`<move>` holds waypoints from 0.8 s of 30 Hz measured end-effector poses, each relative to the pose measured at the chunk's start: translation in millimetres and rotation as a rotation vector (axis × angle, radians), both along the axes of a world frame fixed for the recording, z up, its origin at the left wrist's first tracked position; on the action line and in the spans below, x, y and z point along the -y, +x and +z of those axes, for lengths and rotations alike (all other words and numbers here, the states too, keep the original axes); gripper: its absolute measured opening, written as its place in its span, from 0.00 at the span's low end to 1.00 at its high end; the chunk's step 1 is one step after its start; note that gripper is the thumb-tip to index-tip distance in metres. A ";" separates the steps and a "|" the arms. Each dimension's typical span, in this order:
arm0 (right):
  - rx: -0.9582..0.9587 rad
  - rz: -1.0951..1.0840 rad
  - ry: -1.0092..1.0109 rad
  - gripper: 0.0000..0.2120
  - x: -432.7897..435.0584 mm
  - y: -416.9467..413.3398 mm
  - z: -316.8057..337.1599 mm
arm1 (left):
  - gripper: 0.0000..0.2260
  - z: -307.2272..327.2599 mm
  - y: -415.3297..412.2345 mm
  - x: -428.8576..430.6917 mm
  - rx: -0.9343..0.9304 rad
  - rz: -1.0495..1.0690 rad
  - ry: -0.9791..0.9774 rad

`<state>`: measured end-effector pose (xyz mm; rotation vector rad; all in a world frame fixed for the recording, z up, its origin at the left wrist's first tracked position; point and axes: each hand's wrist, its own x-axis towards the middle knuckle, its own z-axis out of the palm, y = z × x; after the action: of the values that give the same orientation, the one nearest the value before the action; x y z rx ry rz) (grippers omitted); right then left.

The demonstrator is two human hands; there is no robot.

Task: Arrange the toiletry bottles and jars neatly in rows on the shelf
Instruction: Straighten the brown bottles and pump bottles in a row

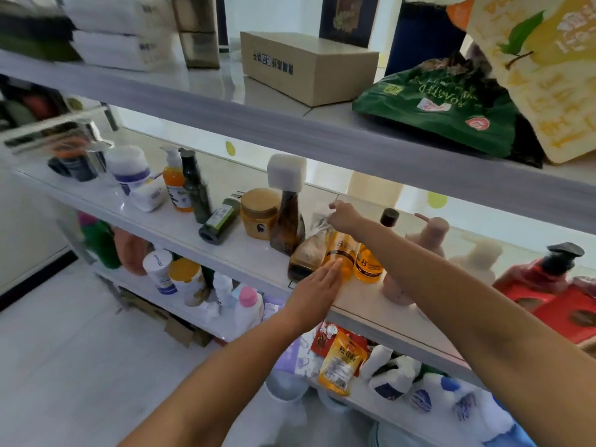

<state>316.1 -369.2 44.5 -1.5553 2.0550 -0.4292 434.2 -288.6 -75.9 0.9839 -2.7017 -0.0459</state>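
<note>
- Your L hand (317,280) lies flat, fingers straight and together. The tips touch the near side of an amber bottle (338,258) by the near edge of the mid shelf (154,217). It grasps nothing.
- Your R hand (343,217) reaches farther in, fingers pinched on the clear top of a leaning bottle (306,253). That bottle is brown, tilted, and rests against the amber bottle's left side.
- A 2nd amber bottle (367,264) stands just right of the first, partly behind your R forearm.
- Left of the leaning bottle is a brown bottle w/ a white square cap (287,201). Next comes a yellow-lidded jar (259,214), then a green bottle (221,221) lying on its side.
- Farther left are an upright dark bottle (193,185), an orange pump bottle (175,185) and a white jar (129,166), all blurred.
- Right of your R arm are a pink pump bottle (429,233) and a red pump bottle (548,275).
- The shelf above holds a box (306,66) & a green bag (451,104).
</note>
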 end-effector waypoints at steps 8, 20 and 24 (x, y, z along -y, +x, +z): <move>-0.213 -0.166 0.072 0.23 32.7 -7.2 -35.0 | 0.33 1.6 20.4 26.8 0.124 -0.245 -0.162; -0.325 -0.253 0.211 0.23 57.1 -13.0 -60.4 | 0.31 9.6 33.7 58.5 0.214 -0.486 -0.288; -0.260 -0.256 0.217 0.24 65.4 -13.8 -60.3 | 0.31 11.8 36.9 60.2 0.217 -0.449 -0.283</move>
<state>302.3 -434.6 -15.8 -1.2789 2.4217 -0.0907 471.0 -348.8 -64.1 0.3076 -2.9605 0.3665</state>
